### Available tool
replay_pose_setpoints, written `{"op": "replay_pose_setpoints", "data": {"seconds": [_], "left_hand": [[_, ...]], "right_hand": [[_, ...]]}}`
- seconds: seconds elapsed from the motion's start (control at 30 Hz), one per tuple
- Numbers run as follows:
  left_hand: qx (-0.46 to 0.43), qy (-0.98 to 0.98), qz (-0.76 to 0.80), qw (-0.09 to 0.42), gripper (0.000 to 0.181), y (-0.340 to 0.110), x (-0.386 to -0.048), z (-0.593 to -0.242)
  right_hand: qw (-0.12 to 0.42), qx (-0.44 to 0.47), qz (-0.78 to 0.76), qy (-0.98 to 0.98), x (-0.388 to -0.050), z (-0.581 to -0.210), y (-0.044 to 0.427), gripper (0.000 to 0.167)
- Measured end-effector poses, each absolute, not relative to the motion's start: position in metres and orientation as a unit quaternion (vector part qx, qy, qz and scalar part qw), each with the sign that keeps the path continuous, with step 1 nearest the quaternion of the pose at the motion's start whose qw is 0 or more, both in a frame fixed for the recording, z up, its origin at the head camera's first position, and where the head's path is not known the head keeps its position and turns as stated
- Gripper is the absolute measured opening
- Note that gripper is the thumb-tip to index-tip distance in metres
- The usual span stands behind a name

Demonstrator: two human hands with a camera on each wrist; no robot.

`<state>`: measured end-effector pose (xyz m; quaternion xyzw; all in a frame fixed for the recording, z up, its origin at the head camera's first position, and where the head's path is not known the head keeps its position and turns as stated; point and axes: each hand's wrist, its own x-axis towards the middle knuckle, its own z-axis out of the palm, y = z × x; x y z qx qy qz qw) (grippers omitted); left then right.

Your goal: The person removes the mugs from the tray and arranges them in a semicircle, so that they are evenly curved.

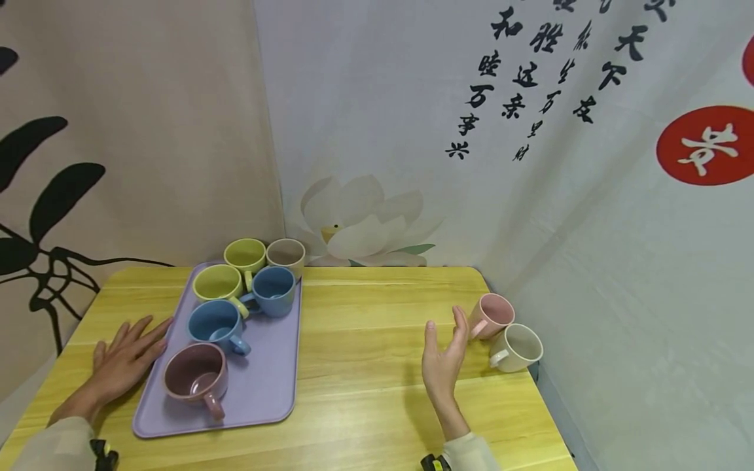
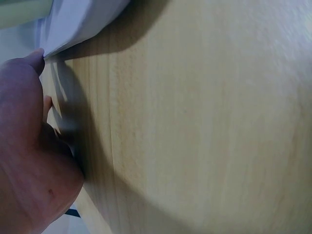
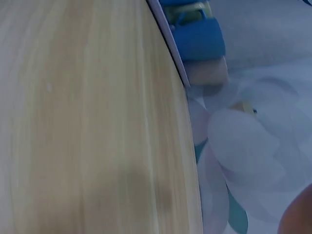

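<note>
My left hand [image 1: 125, 366] lies palm down at the left of a lilac tray [image 1: 265, 386], its extended fingers at the tray's edge. In the left wrist view, a fingertip [image 2: 36, 59] meets the tray's rim. On the tray stand a mauve mug [image 1: 191, 379], two blue mugs, nearer [image 1: 212, 324] and farther [image 1: 277, 294], two yellow-green mugs, nearer [image 1: 215, 284] and farther [image 1: 244, 254], and a beige mug [image 1: 287, 254]. My right hand [image 1: 443, 366] is raised with fingers apart, holding nothing. Just right of it are a pink mug [image 1: 493, 314] and a white mug [image 1: 517, 350].
A wooden table [image 1: 353, 366] bears everything. The pink and white mugs stand close together by its right edge. Behind the table hangs a printed cloth [image 1: 383, 118] with a lotus and dark characters; it continues along the right side.
</note>
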<state>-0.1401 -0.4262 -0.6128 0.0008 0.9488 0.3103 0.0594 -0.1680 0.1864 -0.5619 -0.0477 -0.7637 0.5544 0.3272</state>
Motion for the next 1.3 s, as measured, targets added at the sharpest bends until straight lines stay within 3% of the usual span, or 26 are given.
{"op": "replay_pose_setpoints", "data": {"seconds": [0.37, 0.83, 1.3], "left_hand": [[0.002, 0.948, 0.316, 0.043, 0.068, -0.427, -0.14, -0.617], [-0.006, 0.948, 0.312, 0.057, 0.069, -0.427, -0.139, -0.615], [-0.005, 0.948, 0.314, 0.058, 0.069, -0.427, -0.139, -0.615]], "right_hand": [[0.191, 0.086, 0.564, -0.799, -0.166, -0.562, 0.139, 0.071], [0.068, 0.158, 0.56, -0.81, -0.157, -0.569, 0.083, 0.071], [0.014, 0.223, 0.543, -0.809, -0.149, -0.572, 0.041, 0.067]]}}
